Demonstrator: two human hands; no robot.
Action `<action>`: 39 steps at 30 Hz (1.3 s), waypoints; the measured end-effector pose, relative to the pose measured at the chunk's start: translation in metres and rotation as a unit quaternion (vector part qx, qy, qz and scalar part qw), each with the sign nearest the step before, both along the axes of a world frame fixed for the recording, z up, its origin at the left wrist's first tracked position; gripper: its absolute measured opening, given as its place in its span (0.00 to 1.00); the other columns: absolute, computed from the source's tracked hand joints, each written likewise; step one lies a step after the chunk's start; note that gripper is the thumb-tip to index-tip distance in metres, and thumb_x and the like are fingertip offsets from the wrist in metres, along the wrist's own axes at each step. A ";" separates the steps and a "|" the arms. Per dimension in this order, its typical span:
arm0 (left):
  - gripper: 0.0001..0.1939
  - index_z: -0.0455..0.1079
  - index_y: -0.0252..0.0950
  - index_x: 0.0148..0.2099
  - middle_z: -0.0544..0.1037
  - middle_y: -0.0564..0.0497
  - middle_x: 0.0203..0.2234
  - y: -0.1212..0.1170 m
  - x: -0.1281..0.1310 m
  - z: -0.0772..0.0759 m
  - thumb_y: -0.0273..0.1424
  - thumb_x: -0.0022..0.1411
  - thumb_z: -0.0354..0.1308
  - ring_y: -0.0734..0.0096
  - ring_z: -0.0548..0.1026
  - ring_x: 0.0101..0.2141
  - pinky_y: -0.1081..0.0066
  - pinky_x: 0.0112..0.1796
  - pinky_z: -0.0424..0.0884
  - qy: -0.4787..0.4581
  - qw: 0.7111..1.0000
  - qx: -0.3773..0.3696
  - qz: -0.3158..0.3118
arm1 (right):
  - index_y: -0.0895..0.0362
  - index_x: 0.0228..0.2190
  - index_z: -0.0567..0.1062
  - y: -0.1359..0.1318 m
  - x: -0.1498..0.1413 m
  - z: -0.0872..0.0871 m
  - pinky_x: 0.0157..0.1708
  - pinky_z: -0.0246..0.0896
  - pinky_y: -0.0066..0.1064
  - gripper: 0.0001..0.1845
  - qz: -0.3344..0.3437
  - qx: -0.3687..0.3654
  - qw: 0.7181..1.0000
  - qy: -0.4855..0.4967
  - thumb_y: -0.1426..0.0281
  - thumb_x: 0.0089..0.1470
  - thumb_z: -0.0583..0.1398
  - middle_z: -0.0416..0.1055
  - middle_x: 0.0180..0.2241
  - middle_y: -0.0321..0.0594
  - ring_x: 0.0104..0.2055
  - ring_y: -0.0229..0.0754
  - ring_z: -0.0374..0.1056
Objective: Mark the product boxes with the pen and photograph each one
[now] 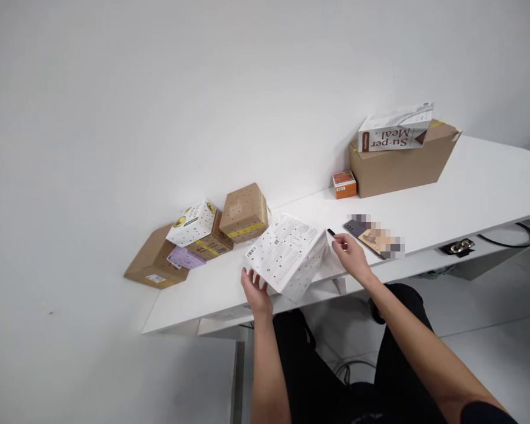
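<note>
A white printed box (285,254) sits tilted near the front edge of the white table (468,188). My left hand (256,290) rests against its lower left corner with fingers spread. My right hand (351,254) is just right of the box, fingers curled around a black pen (331,232) whose tip shows above the fingers. A phone (371,235) lies flat just beyond my right hand.
At the table's left end stand a brown dotted box (244,214), a white avocado-print box (191,222), a purple packet (185,257) and a flat brown carton (152,259). Far right: a large brown carton (401,162) under a white "Su-per Meal" box (395,129), beside a small orange box (344,184).
</note>
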State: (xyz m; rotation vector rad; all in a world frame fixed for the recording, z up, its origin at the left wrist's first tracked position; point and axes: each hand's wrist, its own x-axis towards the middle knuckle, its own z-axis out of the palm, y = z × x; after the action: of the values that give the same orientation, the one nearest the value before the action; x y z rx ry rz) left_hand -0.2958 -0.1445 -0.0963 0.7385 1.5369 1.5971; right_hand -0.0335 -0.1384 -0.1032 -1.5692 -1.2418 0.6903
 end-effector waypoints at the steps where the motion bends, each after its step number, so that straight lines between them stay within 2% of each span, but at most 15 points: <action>1: 0.31 0.53 0.49 0.63 0.64 0.45 0.60 -0.005 0.002 0.004 0.55 0.63 0.40 0.61 0.70 0.54 0.70 0.38 0.73 0.009 1.000 -0.001 -0.016 | 0.61 0.46 0.72 0.008 0.005 -0.001 0.42 0.64 0.42 0.20 -0.016 -0.007 0.997 -0.074 0.63 0.56 0.54 0.70 0.42 0.52 0.39 0.47 0.68; 3: 0.31 0.55 0.50 0.62 0.64 0.46 0.60 -0.012 0.007 0.012 0.56 0.63 0.40 0.59 0.71 0.53 0.70 0.35 0.74 0.025 0.998 0.000 -0.057 | 0.63 0.45 0.72 0.021 0.009 -0.001 0.45 0.61 0.46 0.19 -0.016 -0.038 0.974 -0.221 0.67 0.54 0.57 0.69 0.43 0.58 0.45 0.54 0.66; 5: 0.30 0.57 0.50 0.62 0.64 0.47 0.60 -0.014 0.011 0.018 0.55 0.62 0.45 0.60 0.71 0.53 0.71 0.34 0.74 0.026 0.996 -0.008 -0.084 | 0.66 0.43 0.74 0.030 0.009 0.000 0.47 0.59 0.49 0.16 0.001 -0.087 0.950 -0.299 0.71 0.54 0.57 0.69 0.44 0.64 0.50 0.60 0.64; 8: 0.34 0.54 0.50 0.63 0.63 0.47 0.61 -0.009 0.013 0.022 0.49 0.58 0.56 0.62 0.72 0.52 0.73 0.33 0.74 0.025 0.995 -0.030 -0.090 | 0.66 0.38 0.76 0.042 0.009 0.003 0.44 0.60 0.47 0.13 0.022 -0.139 0.943 -0.300 0.80 0.51 0.55 0.70 0.43 0.66 0.50 0.61 0.64; 10: 0.35 0.53 0.50 0.64 0.63 0.46 0.61 -0.007 0.011 0.022 0.49 0.57 0.57 0.63 0.73 0.49 0.73 0.32 0.74 0.028 0.994 -0.046 -0.094 | 0.65 0.34 0.77 0.050 0.014 0.004 0.42 0.61 0.45 0.14 0.026 -0.149 0.948 -0.280 0.83 0.48 0.54 0.71 0.41 0.65 0.47 0.59 0.67; 13: 0.38 0.50 0.49 0.66 0.63 0.44 0.61 -0.008 0.006 0.023 0.53 0.58 0.56 0.64 0.75 0.44 0.72 0.30 0.75 0.015 0.991 -0.083 -0.103 | 0.64 0.34 0.76 0.057 0.026 0.005 0.38 0.62 0.41 0.12 0.024 -0.154 0.956 -0.247 0.79 0.48 0.55 0.73 0.37 0.61 0.40 0.54 0.70; 15: 0.38 0.51 0.49 0.65 0.64 0.42 0.60 -0.010 0.003 0.025 0.54 0.57 0.55 0.64 0.77 0.41 0.71 0.29 0.75 0.005 0.986 -0.108 -0.127 | 0.62 0.36 0.74 0.056 0.031 0.007 0.34 0.62 0.36 0.12 0.023 -0.141 0.972 -0.188 0.74 0.50 0.54 0.74 0.34 0.52 0.34 0.47 0.70; 17: 0.36 0.56 0.47 0.63 0.68 0.41 0.57 -0.011 0.002 0.027 0.55 0.57 0.55 0.63 0.77 0.39 0.68 0.29 0.75 0.005 0.979 -0.118 -0.168 | 0.59 0.35 0.72 0.053 0.031 0.013 0.28 0.61 0.32 0.11 0.028 -0.117 0.992 -0.049 0.68 0.53 0.53 0.74 0.30 0.44 0.26 0.40 0.67; 19: 0.33 0.59 0.45 0.61 0.71 0.41 0.55 -0.009 0.003 0.029 0.54 0.58 0.54 0.62 0.78 0.39 0.66 0.31 0.76 0.009 0.972 -0.115 -0.205 | 0.57 0.31 0.71 0.047 0.026 0.023 0.22 0.57 0.29 0.15 0.046 -0.094 0.990 0.092 0.59 0.55 0.52 0.71 0.26 0.39 0.21 0.36 0.61; 22: 0.29 0.59 0.45 0.61 0.71 0.41 0.55 -0.004 0.011 0.033 0.48 0.61 0.53 0.59 0.76 0.44 0.64 0.37 0.76 0.019 0.969 -0.063 -0.237 | 0.57 0.22 0.69 0.032 0.020 0.039 0.20 0.49 0.27 0.24 0.059 -0.057 0.990 0.117 0.49 0.52 0.55 0.61 0.19 0.33 0.20 0.34 0.55; 25: 0.29 0.57 0.45 0.62 0.68 0.45 0.58 0.002 0.023 0.038 0.37 0.58 0.56 0.59 0.70 0.54 0.64 0.47 0.73 0.048 0.966 0.074 -0.243 | 0.58 0.31 0.75 0.014 0.022 0.047 0.19 0.46 0.26 0.23 0.065 -0.003 0.987 0.149 0.50 0.48 0.60 0.59 0.19 0.30 0.20 0.32 0.52; 28: 0.36 0.54 0.44 0.63 0.67 0.46 0.58 0.003 0.033 0.037 0.29 0.52 0.57 0.59 0.66 0.59 0.62 0.54 0.67 0.084 0.951 0.169 -0.243 | 0.58 0.46 0.74 -0.004 0.029 0.037 0.18 0.44 0.25 0.28 0.074 0.004 0.970 0.231 0.54 0.48 0.60 0.58 0.19 0.28 0.18 0.31 0.49; 34: 0.33 0.58 0.44 0.64 0.66 0.45 0.60 -0.014 0.040 0.020 0.34 0.54 0.55 0.56 0.66 0.58 0.61 0.52 0.69 0.044 0.949 0.133 -0.284 | 0.61 0.43 0.75 -0.035 0.035 -0.004 0.14 0.38 0.24 0.25 -0.017 -0.094 0.951 0.293 0.65 0.40 0.59 0.50 0.12 0.23 0.13 0.30 0.43; 37: 0.29 0.58 0.44 0.64 0.65 0.44 0.61 -0.014 0.039 0.022 0.44 0.62 0.48 0.57 0.70 0.54 0.63 0.44 0.73 -0.003 0.962 0.092 -0.258 | 0.60 0.40 0.75 -0.043 0.039 -0.001 0.13 0.39 0.25 0.22 -0.046 -0.076 0.935 0.344 0.63 0.42 0.61 0.52 0.13 0.24 0.14 0.30 0.43; 39: 0.30 0.59 0.44 0.64 0.65 0.44 0.61 -0.008 0.039 0.029 0.50 0.65 0.42 0.59 0.73 0.50 0.66 0.40 0.73 0.001 0.972 0.042 -0.230 | 0.59 0.37 0.75 -0.043 0.043 0.012 0.13 0.41 0.26 0.21 -0.051 -0.043 0.943 0.325 0.56 0.47 0.60 0.59 0.15 0.29 0.14 0.30 0.43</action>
State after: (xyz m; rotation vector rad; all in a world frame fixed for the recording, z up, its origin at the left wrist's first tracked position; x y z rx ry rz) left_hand -0.2570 -0.1529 -0.0674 1.0552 1.1919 1.3133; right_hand 0.0094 -0.1812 -0.0913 -1.2999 -0.6403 1.0948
